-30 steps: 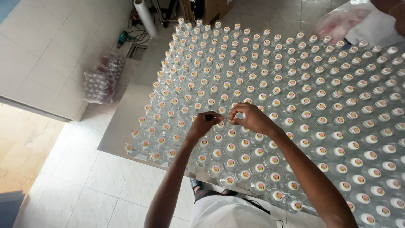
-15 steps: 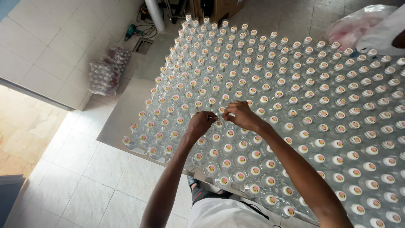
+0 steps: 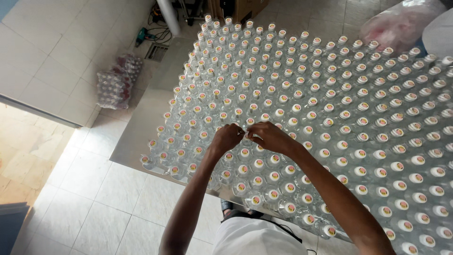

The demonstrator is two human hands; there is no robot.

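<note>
Clear round plastic bottles (image 3: 302, 118), glossy, capped, crowd steel tabletop (image 3: 141, 137) | left hand (image 3: 226, 138), right hand (image 3: 270, 137): grips still pinching one cap (image 3: 247, 135); hands unmoved.

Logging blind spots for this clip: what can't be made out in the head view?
- Whatever the left hand and right hand pinch between them: their fingertips cover it.
- Marks on the bottle caps: too small.
- Contents of the plastic bag: blurred and cut by the top edge.
- The table's right side: cut off by the frame edge.
</note>
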